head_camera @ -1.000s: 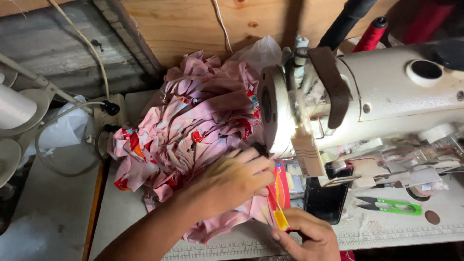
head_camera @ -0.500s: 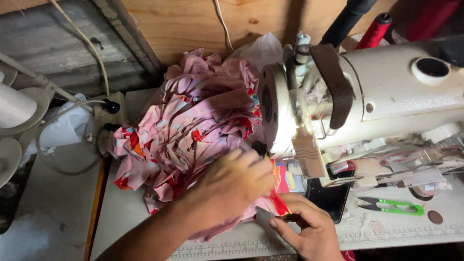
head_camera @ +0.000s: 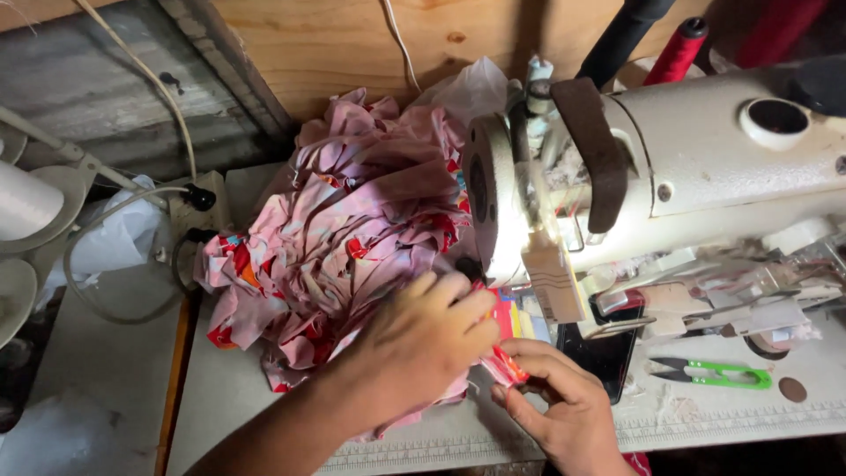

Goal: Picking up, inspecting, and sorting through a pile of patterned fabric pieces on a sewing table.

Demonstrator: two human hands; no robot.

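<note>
A crumpled heap of pink and red patterned fabric [head_camera: 352,220] lies on the table left of a cream sewing machine [head_camera: 705,167]. My left hand [head_camera: 423,344] reaches in from the lower left and rests on the heap's front edge, its fingers closed on a narrow red fabric strip [head_camera: 502,360]. My right hand [head_camera: 564,410] comes up from the bottom edge and pinches the lower end of the same strip between thumb and forefinger. Both hands meet just in front of the machine's handwheel [head_camera: 485,198].
Green-handled thread snips [head_camera: 714,373] lie on the machine bed at right, and a dark phone [head_camera: 604,353] is beside my right hand. A red thread spool [head_camera: 677,48] stands behind the machine. At left are a white thread cone [head_camera: 26,203], cables and a switch box [head_camera: 198,207].
My right hand has moved up from the table's front edge toward my left hand and now pinches the red strip closer to it. My left hand stayed on the fabric.
</note>
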